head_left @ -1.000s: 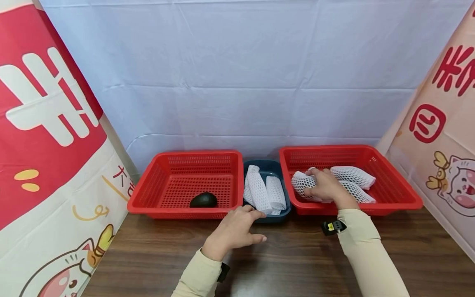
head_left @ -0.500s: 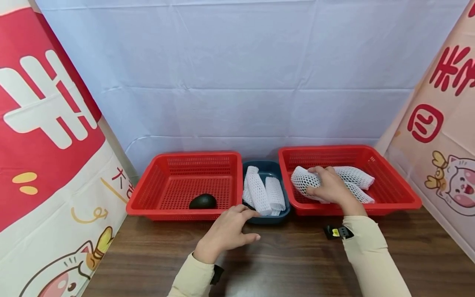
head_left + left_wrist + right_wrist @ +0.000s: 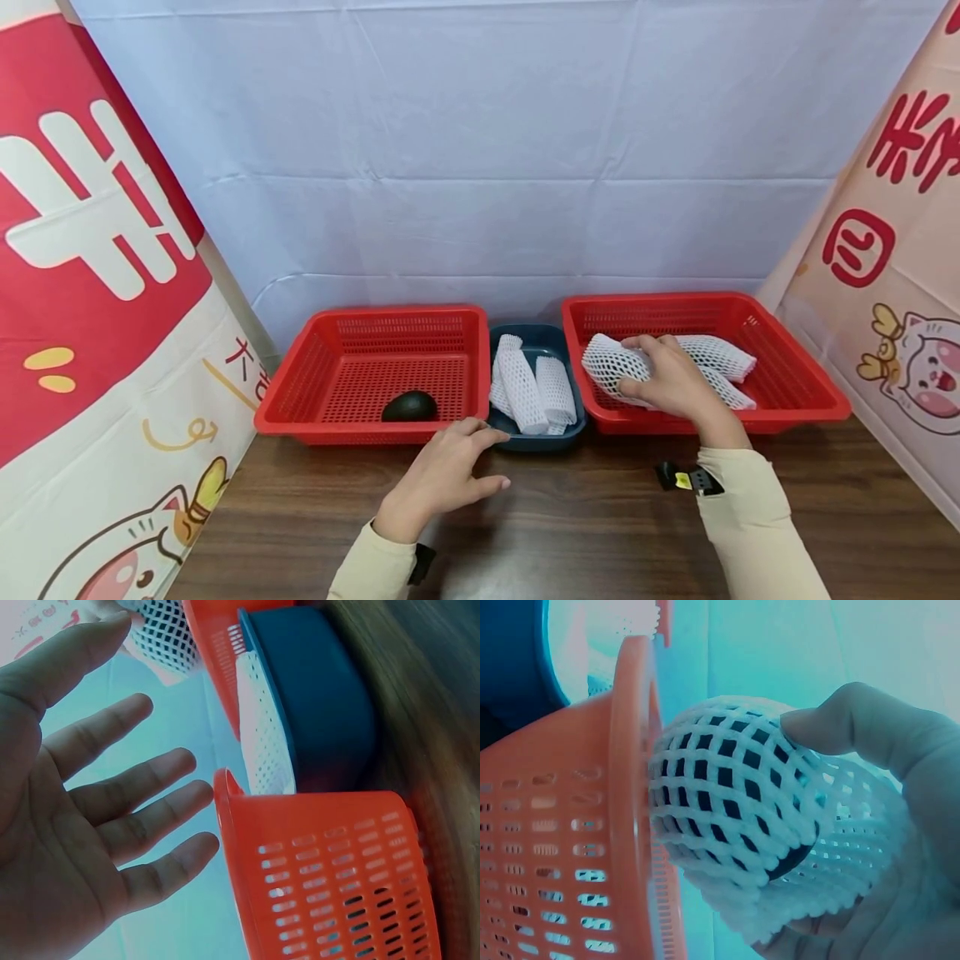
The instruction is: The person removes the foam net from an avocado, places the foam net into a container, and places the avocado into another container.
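My right hand [image 3: 671, 379] grips a dark avocado in a white foam net sleeve [image 3: 720, 780] at the left side of the right red basket [image 3: 813, 375]. In the right wrist view the thumb presses on the net and dark skin shows through the mesh. My left hand [image 3: 442, 471] is held with fingers spread at the front right corner of the left red basket [image 3: 300, 392], holding nothing. A bare dark avocado [image 3: 409, 406] lies in that basket. Between the baskets a blue bin [image 3: 555, 335] holds several foam net sleeves [image 3: 521, 387].
More net-covered pieces [image 3: 716, 357] lie in the right basket, partly behind my right hand. The containers stand in a row on a wooden table [image 3: 585, 533]. A pale cloth [image 3: 480, 167] hangs behind, with printed cloths [image 3: 911, 283] at both sides.
My left hand has drawn left and slightly back from the blue bin. The right hand has shifted slightly right, and the netted avocado in it now tilts up toward the basket's left rim.
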